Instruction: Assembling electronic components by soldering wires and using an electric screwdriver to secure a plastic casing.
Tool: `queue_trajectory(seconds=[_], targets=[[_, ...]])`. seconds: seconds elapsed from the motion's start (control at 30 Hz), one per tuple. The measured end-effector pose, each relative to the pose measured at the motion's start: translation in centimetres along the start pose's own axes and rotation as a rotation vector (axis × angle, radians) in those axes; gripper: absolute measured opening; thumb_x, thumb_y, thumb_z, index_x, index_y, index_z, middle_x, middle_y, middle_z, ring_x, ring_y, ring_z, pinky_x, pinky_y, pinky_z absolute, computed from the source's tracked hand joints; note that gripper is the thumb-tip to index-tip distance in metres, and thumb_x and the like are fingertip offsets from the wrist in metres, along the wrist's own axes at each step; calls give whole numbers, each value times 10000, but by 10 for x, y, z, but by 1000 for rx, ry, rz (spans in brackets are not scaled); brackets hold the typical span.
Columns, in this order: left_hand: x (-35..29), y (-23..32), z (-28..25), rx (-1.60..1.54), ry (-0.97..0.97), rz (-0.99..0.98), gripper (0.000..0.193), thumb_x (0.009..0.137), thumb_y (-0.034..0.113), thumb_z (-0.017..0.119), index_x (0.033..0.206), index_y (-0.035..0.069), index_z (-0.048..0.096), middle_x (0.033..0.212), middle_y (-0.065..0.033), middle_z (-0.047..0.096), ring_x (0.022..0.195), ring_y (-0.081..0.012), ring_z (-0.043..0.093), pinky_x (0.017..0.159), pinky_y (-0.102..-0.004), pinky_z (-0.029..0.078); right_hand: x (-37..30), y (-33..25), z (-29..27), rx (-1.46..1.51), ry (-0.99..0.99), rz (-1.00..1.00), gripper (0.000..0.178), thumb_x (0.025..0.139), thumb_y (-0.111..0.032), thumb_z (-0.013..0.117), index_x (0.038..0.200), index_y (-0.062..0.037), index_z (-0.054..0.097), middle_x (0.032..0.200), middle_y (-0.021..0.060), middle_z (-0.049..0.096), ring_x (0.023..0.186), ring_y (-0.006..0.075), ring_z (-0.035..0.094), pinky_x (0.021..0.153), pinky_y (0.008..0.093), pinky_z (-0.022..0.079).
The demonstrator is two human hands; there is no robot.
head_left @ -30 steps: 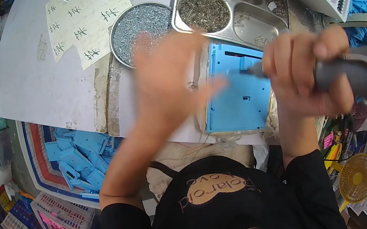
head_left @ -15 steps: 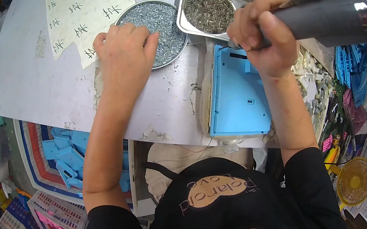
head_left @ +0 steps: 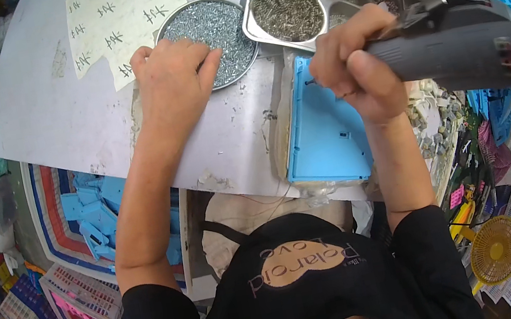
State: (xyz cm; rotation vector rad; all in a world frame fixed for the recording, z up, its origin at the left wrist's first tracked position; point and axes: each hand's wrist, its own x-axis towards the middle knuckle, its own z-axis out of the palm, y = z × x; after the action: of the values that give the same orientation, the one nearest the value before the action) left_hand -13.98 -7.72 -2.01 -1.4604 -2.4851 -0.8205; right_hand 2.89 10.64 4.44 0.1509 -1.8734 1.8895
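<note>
My right hand is wrapped round a dark grey electric screwdriver, held sideways with its bit pointing left. The bit's tip is over the upper left part of a light blue plastic panel, which lies at the table's edge; I cannot tell if it touches. My left hand rests at the left side of a round metal tin, over the small silver screws in it. Its thumb stands apart from the bent fingers, whose tips are hidden.
A metal tray with dishes of darker screws stands behind the blue panel. Paper with handwriting lies at the back left. Blue plastic parts fill a striped bag on the left. A yellow fan is at the lower right.
My right hand and the electric screwdriver have come down toward me and slightly left, over the blue panel. My left hand has stayed at the tin of screws.
</note>
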Motion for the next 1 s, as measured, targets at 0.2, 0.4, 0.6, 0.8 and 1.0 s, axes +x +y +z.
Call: queue_trajectory(seconds=[0.2,0.4,0.6,0.8,1.0], targets=[[-10,25,-10,-279,38,-3,79,836,213,783,801,155,743,880,16,712,860,-202,620,882,-449,351,-2,8,-2,-25,-33,21,198,949,-206,632,984,-46,521,577,19,488,496,120,438,491,305,392],[-42,82,-7,-444,51,180,165,773,96,813,922,132,751,938,18,721,852,-161,636,839,-383,340,3,-37,3,282,-166,-169,361,978,-343,586,1179,-51,518,610,-31,494,515,118,467,498,300,402],[-50,89,-11,-525,53,173,205,761,56,798,949,117,745,942,18,722,819,-167,620,823,-380,327,-9,-51,15,294,-171,-137,354,971,-382,618,1113,-80,501,623,-37,504,517,104,474,506,292,407],[-58,86,-9,-477,107,199,183,765,130,814,939,134,758,947,37,709,831,-151,600,865,-397,317,-12,-47,25,281,-138,-132,344,974,-380,613,1087,-78,493,610,-33,493,505,111,476,507,305,417],[-18,33,-19,-286,107,171,157,790,181,800,926,121,749,1041,-29,699,997,-225,610,947,-422,350,-26,-46,31,267,-35,-15,341,965,-368,610,1071,-64,499,577,-29,468,488,121,470,503,312,420]])
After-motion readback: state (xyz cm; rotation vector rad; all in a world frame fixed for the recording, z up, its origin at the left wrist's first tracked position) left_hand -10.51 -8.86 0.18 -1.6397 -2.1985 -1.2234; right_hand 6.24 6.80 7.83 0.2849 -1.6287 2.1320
